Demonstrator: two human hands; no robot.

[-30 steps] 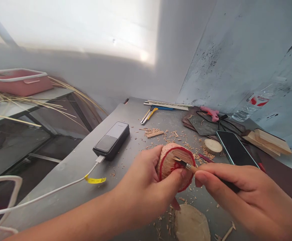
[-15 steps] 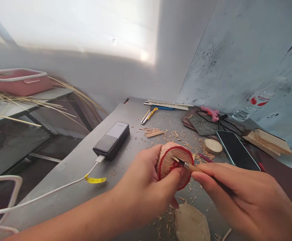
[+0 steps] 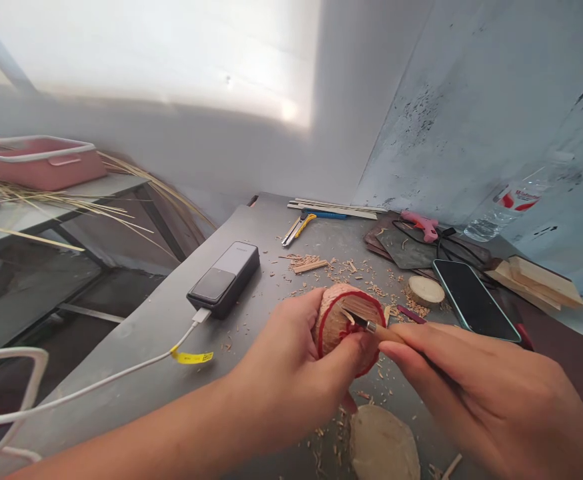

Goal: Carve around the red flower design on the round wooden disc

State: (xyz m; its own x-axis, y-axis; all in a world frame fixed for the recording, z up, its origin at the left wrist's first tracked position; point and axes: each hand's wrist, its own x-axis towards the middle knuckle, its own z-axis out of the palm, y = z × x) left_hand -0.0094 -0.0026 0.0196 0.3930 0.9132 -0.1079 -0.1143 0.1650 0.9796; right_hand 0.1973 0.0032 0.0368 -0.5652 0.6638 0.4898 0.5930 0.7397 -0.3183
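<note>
A round wood slice (image 3: 330, 327) with a red-painted rim and a red shape on its face is gripped in my left hand (image 3: 299, 360), the thumb pressed across its front. My right hand (image 3: 491, 380) is closed around the wooden handle of a carving gouge (image 3: 379, 330). Its metal tip touches the face of the slice, and a pale curl of wood stands at the tip. Part of the red shape is hidden by my left thumb. Below my hands, a larger bare wood slice (image 3: 384, 443) lies on the table.
Shavings (image 3: 306, 261) litter the grey table (image 3: 156, 393). A power bank (image 3: 224, 280) with a white cable is at left; a yellow utility knife (image 3: 299, 229) lies behind. To the right are a phone (image 3: 474, 300), small wood slice (image 3: 425, 291), pink glue gun (image 3: 421, 225) and water bottle (image 3: 504, 208).
The gouge tip has shifted very slightly left on the slice, and the wood curl at it looks longer. My left hand keeps its hold almost unmoved.
</note>
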